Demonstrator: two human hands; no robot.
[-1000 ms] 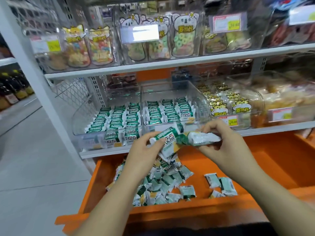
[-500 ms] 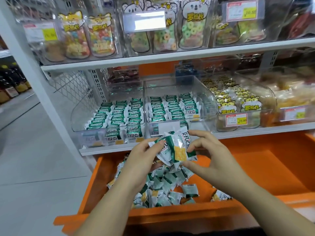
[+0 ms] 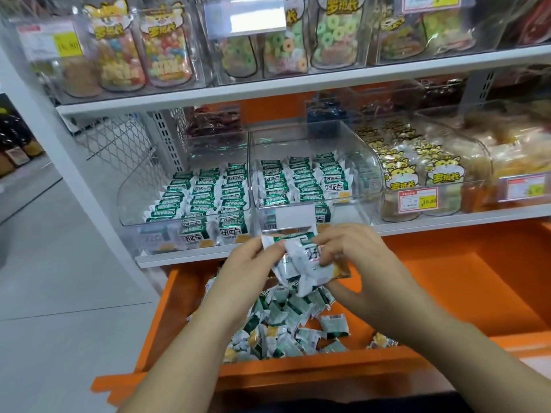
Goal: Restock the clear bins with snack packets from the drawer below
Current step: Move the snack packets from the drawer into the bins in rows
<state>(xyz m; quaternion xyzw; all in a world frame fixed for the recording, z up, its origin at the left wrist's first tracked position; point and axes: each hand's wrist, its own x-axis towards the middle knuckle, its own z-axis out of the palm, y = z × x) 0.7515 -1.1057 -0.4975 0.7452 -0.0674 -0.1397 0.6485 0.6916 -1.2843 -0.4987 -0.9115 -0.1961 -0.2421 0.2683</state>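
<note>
Both hands pinch a packet bunch [image 3: 301,260] over the drawer [image 3: 447,293] front: left hand [image 3: 247,269] fingers on its left edge, right hand [image 3: 354,257] clamped on its right; right bin [image 3: 369,162] directly above.

Both hands — left hand [image 3: 247,263], right hand [image 3: 351,257] — around snack packets [image 3: 301,263] above the orange drawer [image 3: 298,368]

White shelf [image 3: 179,255] bears clear bins [image 3: 134,198]; orange drawer [image 3: 462,278] holds loose packets [image 3: 286,320], seemingly biscuits.
</note>
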